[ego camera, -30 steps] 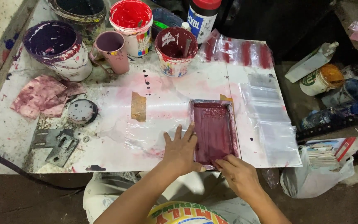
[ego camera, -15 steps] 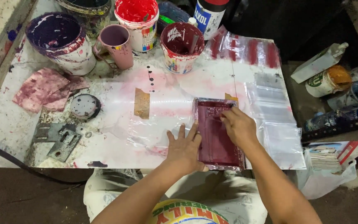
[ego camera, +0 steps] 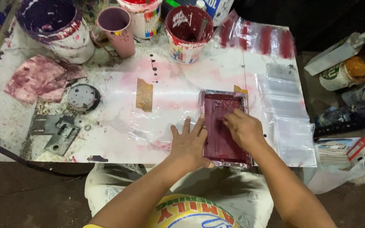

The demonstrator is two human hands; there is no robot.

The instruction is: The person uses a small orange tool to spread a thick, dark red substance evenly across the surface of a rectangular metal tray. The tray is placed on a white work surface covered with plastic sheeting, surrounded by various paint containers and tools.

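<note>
1. Bare forearms come up from the bottom edge over a light garment with a yellow printed patch (ego camera: pixel 191 213), and angle inward toward the same spot on the table (ego camera: pixel 5 126).
2. Flat and palm down, the left hand (ego camera: pixel 189 145) lies with fingers spread on the clear plastic sheet (ego camera: pixel 148 126), its fingertips against the left edge of a small rectangular frame (ego camera: pixel 220 126) coated in dark maroon ink. It clasps nothing; it only presses.
3. Curled over the frame's middle, the right hand (ego camera: pixel 242 128) has its fingers bent downward onto the inked surface. Whether they pinch something small underneath cannot be told.
4. The frame sits on the plastic sheet near the table's front edge, right of centre, with its long sides running away from the person.
5. A strip of brown tape (ego camera: pixel 144 95) lies on the sheet to the left of the frame. Further left are a round grey lid (ego camera: pixel 83 97) and grey metal brackets (ego camera: pixel 55 133).
6. A stained pink rag (ego camera: pixel 34 78) lies at the far left.
7. Along the back stand a purple-stained bucket (ego camera: pixel 55 27), a mauve mug (ego camera: pixel 115 29) and a maroon-filled paint pot (ego camera: pixel 187 36) with a stick in it.
8. Clear bags with red stripes (ego camera: pixel 258 40) lie at the far right corner.
</note>
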